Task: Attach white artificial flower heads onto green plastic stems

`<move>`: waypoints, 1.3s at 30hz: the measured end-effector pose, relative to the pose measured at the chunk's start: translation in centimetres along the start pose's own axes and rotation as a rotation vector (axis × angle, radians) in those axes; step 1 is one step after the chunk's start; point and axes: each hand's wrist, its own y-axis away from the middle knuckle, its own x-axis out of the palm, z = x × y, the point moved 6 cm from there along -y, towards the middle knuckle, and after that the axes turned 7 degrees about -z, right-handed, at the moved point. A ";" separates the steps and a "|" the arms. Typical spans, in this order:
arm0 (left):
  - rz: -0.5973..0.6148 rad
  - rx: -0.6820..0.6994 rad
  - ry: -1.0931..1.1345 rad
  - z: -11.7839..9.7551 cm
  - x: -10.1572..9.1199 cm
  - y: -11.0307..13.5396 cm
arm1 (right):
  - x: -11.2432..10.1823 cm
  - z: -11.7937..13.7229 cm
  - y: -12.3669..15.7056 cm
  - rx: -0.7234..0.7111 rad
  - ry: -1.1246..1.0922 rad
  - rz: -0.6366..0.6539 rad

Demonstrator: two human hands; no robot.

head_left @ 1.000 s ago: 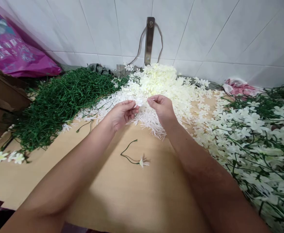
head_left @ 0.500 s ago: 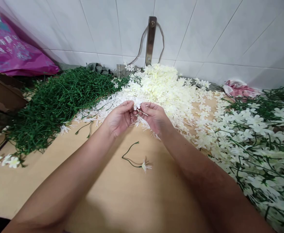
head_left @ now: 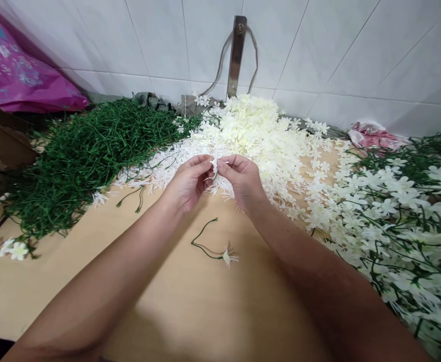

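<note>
Between my two hands is a small white artificial flower [head_left: 214,165], pinched by the fingertips from both sides. My left hand [head_left: 193,180] grips its left side with thumb and forefinger; my right hand [head_left: 242,179] pinches it from the right. Much of the flower is hidden by the fingers. Just beyond lies a heap of cream-white petal pieces [head_left: 258,125], with white stamen pieces [head_left: 175,153] spread along its left side. Below my hands, a green stem [head_left: 201,245] with a white stamen tip [head_left: 228,258] rests on the tan table [head_left: 190,306].
A big pile of green stems [head_left: 103,146] is at the left, beside a cardboard box [head_left: 1,151] and a pink bag [head_left: 31,80]. Stemmed white flowers [head_left: 397,226] are heaped at the right. A metal strip [head_left: 237,55] stands against the tiled wall [head_left: 318,45].
The flower has turned between my fingertips, so its open petals face me less now. My hands stay close together in nearly the same place. The view has shifted slightly.
</note>
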 end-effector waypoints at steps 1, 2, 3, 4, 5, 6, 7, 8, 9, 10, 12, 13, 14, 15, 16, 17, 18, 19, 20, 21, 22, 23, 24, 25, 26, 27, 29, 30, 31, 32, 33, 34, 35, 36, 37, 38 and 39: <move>-0.020 0.034 -0.015 -0.2 -0.1 0.0 | -0.1 0.2 0.0 -0.038 0.044 -0.021; -0.039 0.073 -0.035 -0.4 -0.3 0.0 | -0.2 0.4 0.0 -0.070 0.086 -0.042; -0.052 0.115 -0.061 -0.7 -0.4 0.0 | -0.3 0.6 0.0 -0.095 0.124 -0.060; -0.054 0.158 -0.092 -1.0 -0.5 0.0 | -0.5 0.7 0.0 -0.115 0.156 -0.078; -0.044 0.196 -0.125 -1.2 -0.5 0.0 | -0.6 0.7 0.0 -0.129 0.185 -0.092; -0.025 0.222 -0.157 -1.4 -0.5 0.0 | -0.7 0.8 -0.1 -0.141 0.207 -0.102; -0.002 0.234 -0.187 -1.5 -0.5 -0.1 | -0.8 0.8 -0.1 -0.149 0.222 -0.109; 0.022 0.237 -0.214 -1.5 -0.5 -0.1 | -0.8 0.8 -0.1 -0.156 0.230 -0.111; 0.040 0.233 -0.236 -1.5 -0.4 -0.1 | -0.8 0.8 -0.2 -0.159 0.231 -0.107; 0.051 0.230 -0.252 -1.5 -0.4 -0.2 | -0.8 0.8 -0.2 -0.159 0.227 -0.094; 0.050 0.236 -0.270 -1.6 -0.5 -0.2 | -0.5 0.8 -0.2 -0.152 0.218 -0.054; 0.049 0.241 -0.273 -1.6 -0.5 -0.3 | -0.4 0.9 -0.2 -0.150 0.220 -0.034; 0.053 0.240 -0.272 -1.7 -0.6 -0.3 | -0.3 1.0 -0.2 -0.151 0.226 -0.018; 0.063 0.233 -0.271 -1.7 -0.5 -0.3 | -0.2 1.2 -0.2 -0.156 0.235 -0.009; 0.079 0.221 -0.267 -1.6 -0.5 -0.2 | -0.2 1.5 -0.1 -0.166 0.245 -0.006; 0.094 0.207 -0.259 -1.6 -0.5 -0.2 | -0.2 1.8 -0.1 -0.177 0.254 -0.002; 0.107 0.189 -0.249 -1.6 -0.5 -0.2 | -0.1 2.0 -0.1 -0.184 0.260 0.011; 0.114 0.169 -0.242 -1.5 -0.5 -0.1 | 0.0 2.2 0.0 -0.182 0.268 0.039; 0.114 0.148 -0.241 -1.5 -0.6 0.0 | 0.2 2.2 0.0 -0.172 0.277 0.078; 0.108 0.133 -0.252 -1.4 -0.8 0.2 | 0.4 2.2 0.0 -0.153 0.290 0.125; 0.098 0.128 -0.277 -1.3 -1.1 0.4 | 0.6 2.0 0.1 -0.130 0.307 0.171; 0.086 0.136 -0.321 -1.2 -1.4 0.7 | 0.8 1.9 0.1 -0.109 0.325 0.206; 0.074 0.160 -0.387 -1.2 -1.8 1.1 | 0.8 1.8 0.1 -0.096 0.343 0.227; 0.063 0.195 -0.479 -1.1 -2.1 1.5 | 0.9 1.7 0.1 -0.091 0.358 0.238; 0.062 0.239 -0.600 -0.9 -2.3 2.1 | 0.8 1.7 0.0 -0.094 0.368 0.243; 0.072 0.286 -0.745 -0.6 -2.5 2.7 | 0.8 1.7 0.0 -0.100 0.376 0.248; 0.138 0.370 -1.088 0.4 -2.3 4.0 | 0.9 1.7 0.0 -0.109 0.384 0.264; 0.181 0.406 -1.247 1.0 -2.2 4.5 | 0.9 1.7 0.0 -0.109 0.386 0.274; 0.218 0.441 -1.373 1.5 -2.0 4.9 | 0.8 1.6 0.1 -0.106 0.386 0.284; 0.254 0.472 -1.463 1.9 -1.8 5.1 | 0.8 1.5 0.1 -0.098 0.386 0.295; 0.283 0.492 -1.513 2.3 -1.6 5.2 | 0.8 1.4 0.1 -0.086 0.385 0.305; 0.306 0.505 -1.515 2.5 -1.5 5.1 | 0.7 1.2 0.2 -0.068 0.384 0.316; 0.315 0.510 -1.472 2.5 -1.5 4.9 | 0.7 1.0 0.2 -0.045 0.383 0.327; 0.303 0.501 -1.390 2.4 -1.7 4.5 | 0.5 0.7 0.2 -0.020 0.382 0.336; 0.274 0.472 -1.277 2.3 -2.1 4.0 | 0.4 0.4 0.2 0.005 0.377 0.342; 0.235 0.419 -1.136 2.1 -2.6 3.4 | 0.2 0.2 0.2 0.027 0.370 0.343; 0.190 0.347 -0.981 2.0 -3.3 2.8 | 0.1 -0.1 0.2 0.048 0.361 0.343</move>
